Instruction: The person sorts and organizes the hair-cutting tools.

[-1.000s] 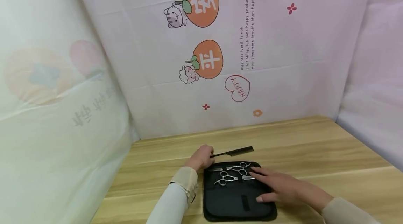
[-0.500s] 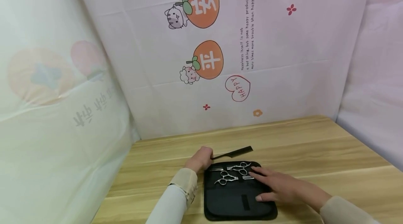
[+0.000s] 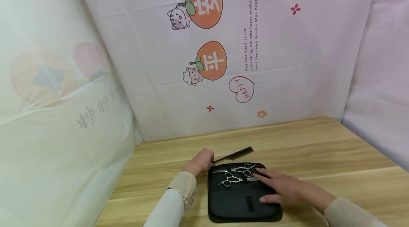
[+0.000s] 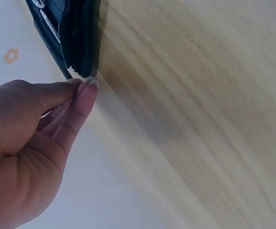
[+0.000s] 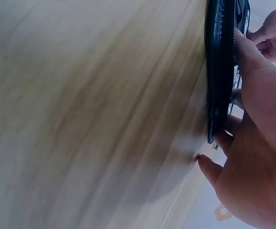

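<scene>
My left hand is at the far left corner of a black case, its thumb and forefinger pinching the thin tail of a black tail comb. Behind the case, the comb slants with its toothed end to the right. The left wrist view shows the pinching fingertips close against the case's corner; whether they touch it I cannot tell. Two silver scissors lie strapped in the case's upper half. My right hand rests on the case's right side, fingers extended and thumb apart.
The case lies opened flat on a wood-grain table. A printed white cloth hangs behind the table, and more cloth stands along the left and right sides.
My left hand has drawn the comb a little to the left and turned it slightly. The right hand stays on the case.
</scene>
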The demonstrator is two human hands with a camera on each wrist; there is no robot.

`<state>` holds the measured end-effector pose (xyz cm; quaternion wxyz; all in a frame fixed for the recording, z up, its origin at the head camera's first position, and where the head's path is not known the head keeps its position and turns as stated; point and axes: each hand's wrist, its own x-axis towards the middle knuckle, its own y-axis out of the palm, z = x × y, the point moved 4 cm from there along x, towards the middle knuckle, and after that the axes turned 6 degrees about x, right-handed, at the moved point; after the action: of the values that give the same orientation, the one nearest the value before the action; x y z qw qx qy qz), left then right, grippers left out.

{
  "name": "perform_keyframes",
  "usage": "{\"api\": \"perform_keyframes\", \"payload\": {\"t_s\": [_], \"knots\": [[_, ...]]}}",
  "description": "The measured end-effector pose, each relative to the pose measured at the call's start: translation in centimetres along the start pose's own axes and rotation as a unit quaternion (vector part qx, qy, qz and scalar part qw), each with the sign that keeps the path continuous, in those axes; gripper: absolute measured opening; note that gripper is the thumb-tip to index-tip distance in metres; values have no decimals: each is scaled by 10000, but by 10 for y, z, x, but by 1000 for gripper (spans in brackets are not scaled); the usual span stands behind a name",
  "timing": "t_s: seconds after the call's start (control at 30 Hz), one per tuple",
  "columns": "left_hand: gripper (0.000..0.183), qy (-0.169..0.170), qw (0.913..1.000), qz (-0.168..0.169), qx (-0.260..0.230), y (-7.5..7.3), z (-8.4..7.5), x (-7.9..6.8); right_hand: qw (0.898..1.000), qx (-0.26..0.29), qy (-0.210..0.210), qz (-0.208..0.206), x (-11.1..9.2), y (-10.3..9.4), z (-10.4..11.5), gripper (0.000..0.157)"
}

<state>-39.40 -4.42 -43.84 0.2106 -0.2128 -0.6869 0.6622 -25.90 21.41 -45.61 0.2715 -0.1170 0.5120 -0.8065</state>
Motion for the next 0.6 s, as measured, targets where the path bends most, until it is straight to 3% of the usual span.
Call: {"api": "perform_keyframes", "payload": {"t_s": [0.2, 0.43, 0.6], "knots": [[7, 204, 9996, -159, -139, -9, 8, -9, 9999, -95, -27, -26, 1, 1, 1, 83], [12, 305, 9986, -101, -420, -23, 10, -28, 9999, 41, 76, 52, 3, -1, 2, 85], [10, 547, 9972, -102, -507, -29, 5, -41, 9995, 88, -137, -281, 4, -7, -3, 80]]}}
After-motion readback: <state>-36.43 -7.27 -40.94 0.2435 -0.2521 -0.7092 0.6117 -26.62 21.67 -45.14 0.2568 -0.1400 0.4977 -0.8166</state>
